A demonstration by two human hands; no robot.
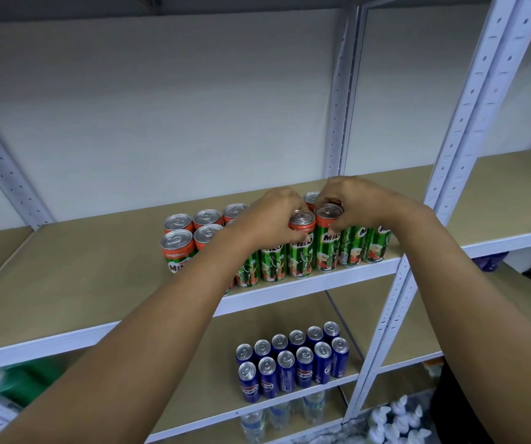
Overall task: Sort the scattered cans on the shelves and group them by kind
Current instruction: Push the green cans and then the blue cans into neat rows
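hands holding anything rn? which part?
Left hand grips a Milo can by its top rim; right hand grips the neighbouring Milo can by its top rim.

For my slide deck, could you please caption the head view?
Left hand and right hand each grip a Milo can above shelved Pepsi cans.

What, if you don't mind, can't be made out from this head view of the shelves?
- Milo cans: full count, the forearms cover some.
- Left hand and right hand: grip under the fingers is hidden.
- Water bottles: labels blurred, lower parts cut off.
- Green item at lower left: blurred.
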